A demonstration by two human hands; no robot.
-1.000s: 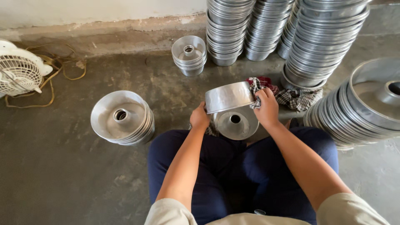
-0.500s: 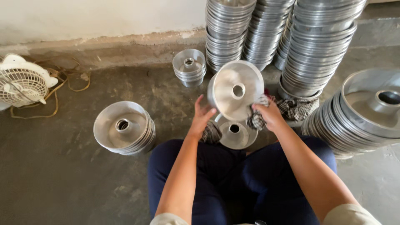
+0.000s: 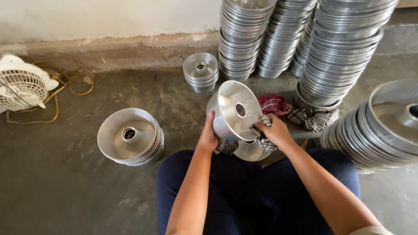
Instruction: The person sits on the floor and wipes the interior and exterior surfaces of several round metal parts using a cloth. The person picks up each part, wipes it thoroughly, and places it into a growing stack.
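Note:
A shiny aluminium ring cake mould is tilted on its side over my lap, its open mouth and centre tube facing me. My left hand grips its left rim. My right hand presses a black-and-white checked cloth against the mould's right rim. Under the mould, on my lap, lies another round metal piece, partly hidden. I sit on the floor in dark blue trousers.
A short stack of moulds stands at my left and a smaller stack farther ahead. Tall stacks rise at the back, with a leaning stack at the right. Red and checked rags lie ahead. A white fan with cable sits far left.
The mould went from lying rim-side toward me a second ago to tilted with its open mouth facing me. My right hand took the checked cloth to its rim.

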